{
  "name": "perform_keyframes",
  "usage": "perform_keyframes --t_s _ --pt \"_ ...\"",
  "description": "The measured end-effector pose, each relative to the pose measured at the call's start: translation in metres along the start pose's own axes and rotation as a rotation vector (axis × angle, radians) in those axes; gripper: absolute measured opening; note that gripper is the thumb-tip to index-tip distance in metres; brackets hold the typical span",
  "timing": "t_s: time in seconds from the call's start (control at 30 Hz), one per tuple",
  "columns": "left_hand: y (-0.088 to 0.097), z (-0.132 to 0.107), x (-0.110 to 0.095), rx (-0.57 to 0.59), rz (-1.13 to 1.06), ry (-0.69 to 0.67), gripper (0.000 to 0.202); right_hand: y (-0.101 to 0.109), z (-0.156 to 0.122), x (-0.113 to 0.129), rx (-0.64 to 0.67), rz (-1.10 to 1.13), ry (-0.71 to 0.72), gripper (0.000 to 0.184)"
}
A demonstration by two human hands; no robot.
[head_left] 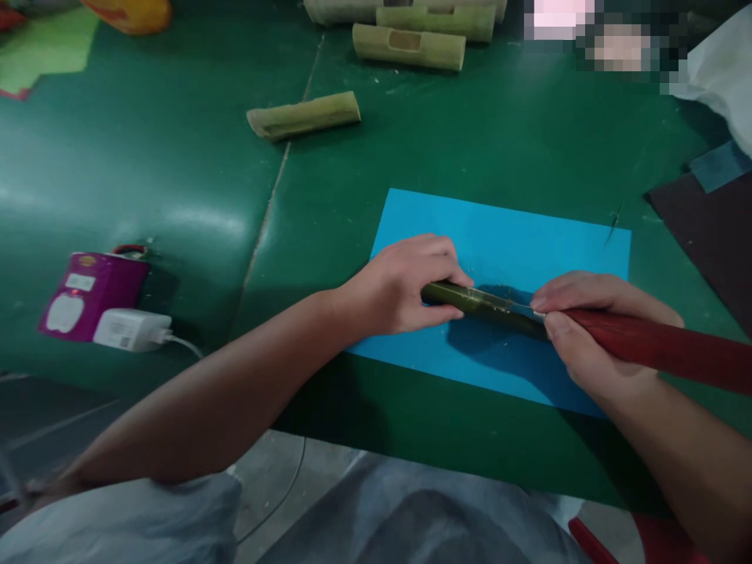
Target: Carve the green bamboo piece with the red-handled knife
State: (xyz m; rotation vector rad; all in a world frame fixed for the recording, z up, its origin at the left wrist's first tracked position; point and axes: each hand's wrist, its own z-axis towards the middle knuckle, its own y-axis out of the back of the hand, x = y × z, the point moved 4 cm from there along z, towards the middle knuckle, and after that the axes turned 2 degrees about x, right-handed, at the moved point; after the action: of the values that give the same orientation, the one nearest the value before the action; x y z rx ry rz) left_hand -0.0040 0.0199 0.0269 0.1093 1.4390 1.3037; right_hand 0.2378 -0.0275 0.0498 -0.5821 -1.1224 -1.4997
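Dark green cylindrical bamboo tube (490, 311) held over a bright blue rectangular sheet (529, 235)
The left hand's (414, 283) grip is closed around the tube's near-left end; the right hand (599, 321) holds a long red-handled tool (675, 348), its thin tip along the tube. The sheet lies on the glossy green table (193, 157).

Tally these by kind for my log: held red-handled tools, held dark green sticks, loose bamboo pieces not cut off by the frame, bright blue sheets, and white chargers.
Red-handled tool: 1
Dark green stick: 1
Loose bamboo pieces: 3
Bright blue sheet: 1
White charger: 1
Total: 7
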Motion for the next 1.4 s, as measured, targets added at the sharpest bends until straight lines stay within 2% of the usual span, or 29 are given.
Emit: perform_keyframes --t_s 0.3,0.53,0.63,0.8,1.4 --pt "-0.0001 -0.0003 -0.0001 -0.02 -0.005 -0.021 0.016 -0.0005 0.0024 0.0017 0.005 0.016 0.002 0.021" --pt "0.0 0.0 -0.0001 -0.03 -0.002 -0.036 0.016 -0.0001 0.0038 0.0024 0.073 -0.039 -0.025 0.019" --pt "0.0001 -0.0007 0.0003 -0.034 -0.002 -0.037 0.017 -0.0002 0.0035 0.0038 0.083 -0.069 0.005 0.022" --pt "-0.0003 -0.0012 0.0009 -0.039 -0.011 -0.038 0.017 0.0002 0.0027 0.0038 0.027 -0.028 0.031 0.021" --pt "-0.0003 -0.0005 0.0009 -0.036 -0.015 -0.039 0.016 0.0002 0.0067 0.0051 0.075 -0.033 0.104 0.022"
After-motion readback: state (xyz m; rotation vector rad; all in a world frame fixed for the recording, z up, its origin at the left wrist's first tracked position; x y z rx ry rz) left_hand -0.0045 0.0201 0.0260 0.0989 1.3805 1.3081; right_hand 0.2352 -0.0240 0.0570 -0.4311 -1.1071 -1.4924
